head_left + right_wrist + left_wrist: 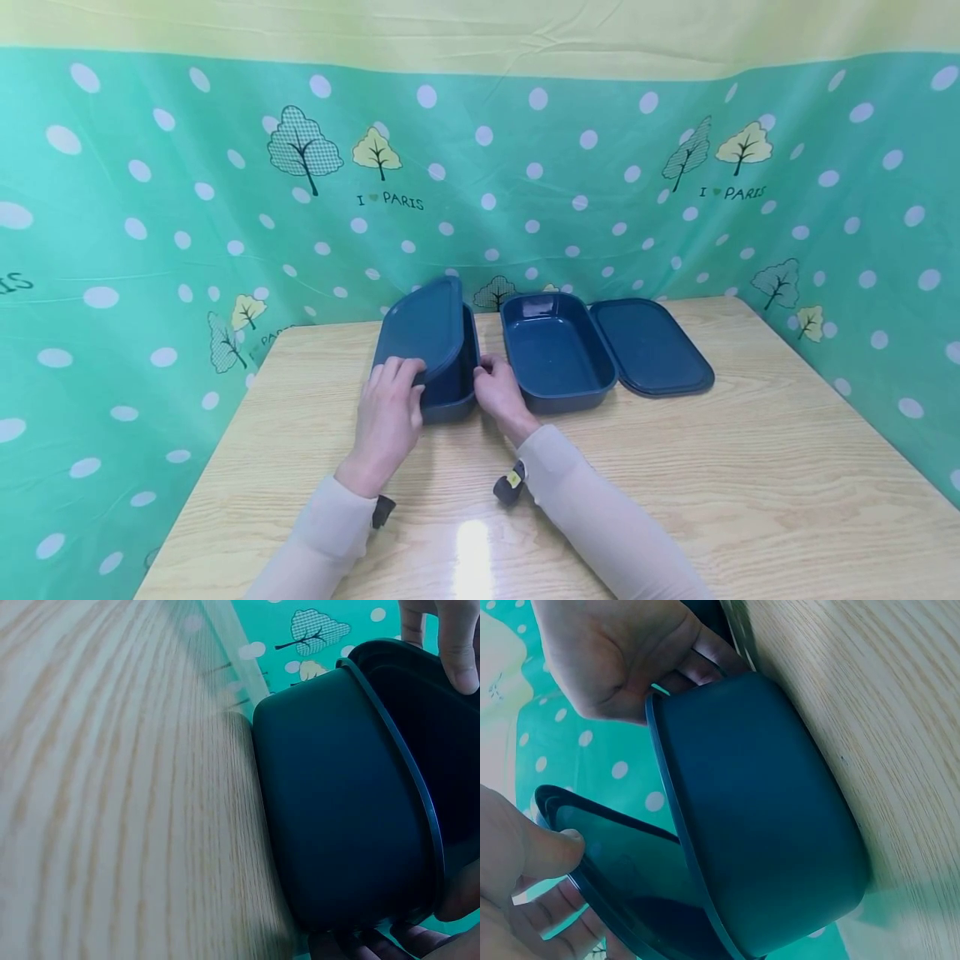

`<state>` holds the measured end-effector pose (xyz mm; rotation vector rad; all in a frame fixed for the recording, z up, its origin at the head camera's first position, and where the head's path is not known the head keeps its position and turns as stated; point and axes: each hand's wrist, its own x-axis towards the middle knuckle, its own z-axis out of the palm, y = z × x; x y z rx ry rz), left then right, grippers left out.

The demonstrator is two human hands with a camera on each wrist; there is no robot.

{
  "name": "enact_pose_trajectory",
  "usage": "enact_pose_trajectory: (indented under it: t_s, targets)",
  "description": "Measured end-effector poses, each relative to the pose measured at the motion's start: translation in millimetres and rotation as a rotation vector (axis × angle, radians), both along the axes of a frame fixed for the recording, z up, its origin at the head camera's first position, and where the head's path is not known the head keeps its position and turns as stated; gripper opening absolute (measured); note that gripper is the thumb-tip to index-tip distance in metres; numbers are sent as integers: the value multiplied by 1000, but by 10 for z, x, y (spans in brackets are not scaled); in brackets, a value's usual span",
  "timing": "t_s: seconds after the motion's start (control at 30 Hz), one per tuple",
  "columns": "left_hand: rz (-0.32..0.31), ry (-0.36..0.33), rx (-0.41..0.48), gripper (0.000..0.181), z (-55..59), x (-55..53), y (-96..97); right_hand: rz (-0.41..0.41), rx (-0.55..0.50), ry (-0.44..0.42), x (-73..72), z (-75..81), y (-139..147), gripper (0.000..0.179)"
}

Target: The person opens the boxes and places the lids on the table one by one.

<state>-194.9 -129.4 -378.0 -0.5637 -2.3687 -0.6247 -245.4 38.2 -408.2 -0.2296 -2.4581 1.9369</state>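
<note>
A dark blue rectangular container [450, 412] stands on the table at the left. Its matching lid [426, 327] is tilted over it, the right side raised, so part of the inside shows. My left hand [388, 417] pinches the lid's near edge, with the thumb on one face and the fingers on the other in the left wrist view. At the container's right wall, my right hand [501, 393] holds the rim, thumb by the top edge and fingers along the outside. In the right wrist view the container's near wall [345, 810] hides most of the inside.
A second dark blue container [553, 354], uncovered, stands just right of my right hand. Beside it a second lid [654, 346] lies flat on the wooden table [750, 483]. A green dotted curtain [570, 200] hangs behind and along both sides.
</note>
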Motion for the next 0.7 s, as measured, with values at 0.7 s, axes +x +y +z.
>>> enact_pose_trajectory:
  t_s: [0.7]
  targets:
    - [-16,70,80,29,20,-35,-34,-8,22,5,-8,-10,-5,35]
